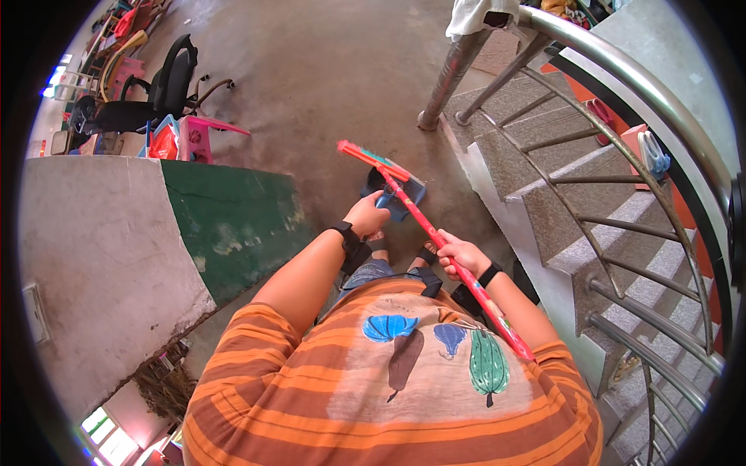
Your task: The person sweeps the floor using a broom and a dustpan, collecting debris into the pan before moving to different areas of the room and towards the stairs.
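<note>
My right hand is wrapped round the red handle of a broom, which slants from my right side up to the left. Its orange-red head with green bristles crosses over a blue dustpan in front of my feet. My left hand is closed on the dustpan's grip, most of which the fingers hide. The broom head covers part of the pan, and I cannot tell what lies in it. Both wrists wear black bands.
On the right, granite stairs rise beside a curved metal railing with a white cloth on its post. To the left stands a white-and-green wall. Beyond it are a black office chair and a pink plastic stool.
</note>
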{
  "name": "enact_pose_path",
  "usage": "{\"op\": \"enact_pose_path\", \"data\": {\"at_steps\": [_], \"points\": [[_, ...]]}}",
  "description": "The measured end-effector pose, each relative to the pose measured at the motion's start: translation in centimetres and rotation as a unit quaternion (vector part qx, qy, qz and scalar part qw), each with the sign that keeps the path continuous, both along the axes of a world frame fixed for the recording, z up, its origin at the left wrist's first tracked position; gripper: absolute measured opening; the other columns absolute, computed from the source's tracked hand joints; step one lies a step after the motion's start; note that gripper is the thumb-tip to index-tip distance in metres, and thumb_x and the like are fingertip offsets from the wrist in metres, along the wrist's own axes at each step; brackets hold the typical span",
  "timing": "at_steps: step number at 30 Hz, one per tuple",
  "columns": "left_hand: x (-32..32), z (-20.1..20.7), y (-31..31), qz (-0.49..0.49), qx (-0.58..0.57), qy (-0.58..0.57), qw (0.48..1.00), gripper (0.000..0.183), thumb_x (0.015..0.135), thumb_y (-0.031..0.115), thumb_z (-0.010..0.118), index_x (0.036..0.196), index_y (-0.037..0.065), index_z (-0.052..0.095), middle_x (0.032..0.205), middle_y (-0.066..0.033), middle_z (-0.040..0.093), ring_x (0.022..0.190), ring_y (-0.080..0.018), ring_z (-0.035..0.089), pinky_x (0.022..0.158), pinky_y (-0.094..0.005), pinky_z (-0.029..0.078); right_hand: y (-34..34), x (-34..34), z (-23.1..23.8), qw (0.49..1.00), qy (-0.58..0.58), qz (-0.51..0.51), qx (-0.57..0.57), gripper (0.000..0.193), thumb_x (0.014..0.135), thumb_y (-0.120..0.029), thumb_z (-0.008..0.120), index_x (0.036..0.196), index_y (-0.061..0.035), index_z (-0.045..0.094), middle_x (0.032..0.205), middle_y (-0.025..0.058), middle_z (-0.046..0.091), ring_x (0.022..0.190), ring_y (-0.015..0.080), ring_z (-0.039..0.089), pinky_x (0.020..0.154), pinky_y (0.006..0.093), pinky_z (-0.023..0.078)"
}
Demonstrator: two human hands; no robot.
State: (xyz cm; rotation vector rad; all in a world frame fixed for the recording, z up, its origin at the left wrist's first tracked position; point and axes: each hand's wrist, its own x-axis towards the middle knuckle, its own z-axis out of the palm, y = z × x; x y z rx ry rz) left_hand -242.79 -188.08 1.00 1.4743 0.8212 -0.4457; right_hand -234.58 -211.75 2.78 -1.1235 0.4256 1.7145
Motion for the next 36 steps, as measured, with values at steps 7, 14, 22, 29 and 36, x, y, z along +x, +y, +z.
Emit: {"op": "enact_pose_path", "data": {"at_steps": [7, 14, 22, 29, 36], "points": [[-0.1, 1.0, -2.3, -0.052, -0.037, 0.01, 0.998, 0.063, 0.072, 0.007, 0.049, 0.131, 0.004, 0.028, 0.052, -0.0039, 0.046, 0.035, -0.0113, 0.04, 0.032, -0.026, 0.031, -1.8, 1.4, -2.5, 0.993, -0.108, 0.029, -0.043, 0.077, 0.077, -0.006, 0.044, 0.137, -0.0266, 0.001, 0.055, -0.0006, 0.043, 0.038, 0.0091, 0.039, 0.036, 0.0251, 0.035], [-0.5, 0.7, -5.3, -0.029, -0.049, 0.018, 0.998, 0.066, 0.073, 0.008, 0.052, 0.133, 0.004, 0.023, 0.054, -0.0043, 0.046, 0.035, -0.0119, 0.04, 0.033, -0.0268, 0.033, -4.9, -1.0, -4.1, 0.996, -0.029, 0.01, -0.088, 0.077, 0.077, -0.006, 0.045, 0.136, -0.0322, 0.002, 0.052, -0.0008, 0.041, 0.038, 0.0106, 0.04, 0.036, 0.0264, 0.035], [-2.2, -0.9, -4.5, -0.045, -0.028, 0.015, 0.998, 0.066, 0.073, 0.009, 0.051, 0.133, 0.005, 0.023, 0.056, -0.0045, 0.048, 0.035, -0.0123, 0.041, 0.031, -0.0262, 0.032, -6.3, 0.0, -0.3, 0.996, 0.035, -0.084, -0.017, 0.073, 0.081, -0.007, 0.043, 0.136, -0.0331, 0.002, 0.055, -0.0011, 0.041, 0.039, 0.0096, 0.039, 0.036, 0.0242, 0.031], [-2.7, -0.1, -5.6, -0.047, -0.026, 0.019, 0.998, 0.064, 0.074, 0.01, 0.052, 0.132, 0.007, 0.025, 0.051, -0.0041, 0.044, 0.036, -0.0125, 0.041, 0.031, -0.0277, 0.031, -4.4, -0.4, -2.5, 0.997, -0.012, -0.048, -0.056, 0.07, 0.082, -0.012, 0.043, 0.135, -0.0364, 0.004, 0.053, -0.0014, 0.04, 0.038, 0.0092, 0.038, 0.036, 0.0238, 0.032], [-3.0, 0.1, -4.7, -0.037, -0.053, 0.005, 0.998, 0.065, 0.073, 0.01, 0.053, 0.132, 0.007, 0.026, 0.052, -0.0034, 0.044, 0.036, -0.012, 0.039, 0.033, -0.0271, 0.031, -6.1, -1.6, -0.9, 0.995, 0.072, -0.064, 0.002, 0.064, 0.083, -0.008, 0.043, 0.134, -0.0341, 0.013, 0.054, -0.0014, 0.039, 0.037, 0.0086, 0.037, 0.033, 0.0222, 0.029]]}}
